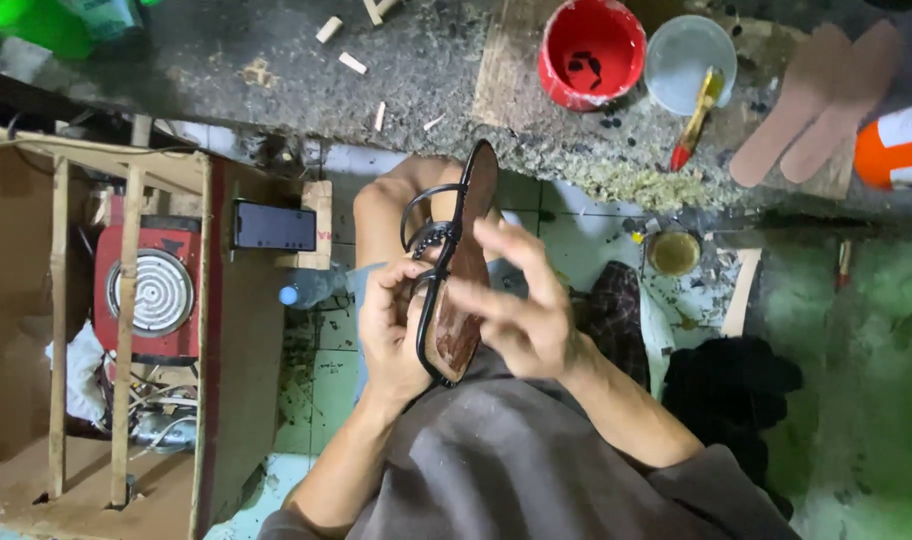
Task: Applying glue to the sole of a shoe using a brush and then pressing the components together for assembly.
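Observation:
A brown sandal sole [463, 300] with black straps [436, 235] stands on edge over my lap. My left hand [394, 325] grips it from the left, thumb on the black edge. Just to its right, my right hand [521, 305] has the fingers spread, fingertips touching or nearly touching the sole's brown face. The sandal's far end reaches the edge of the grey workbench [416, 70].
On the bench sit a red tub [591, 50], a clear cup [688, 50] with a brush [698, 115], and two tan insoles [821, 100]. An orange-and-white can [901, 145] is far right. A red hot plate [146, 290] in a wooden frame and a phone [274, 226] stand left.

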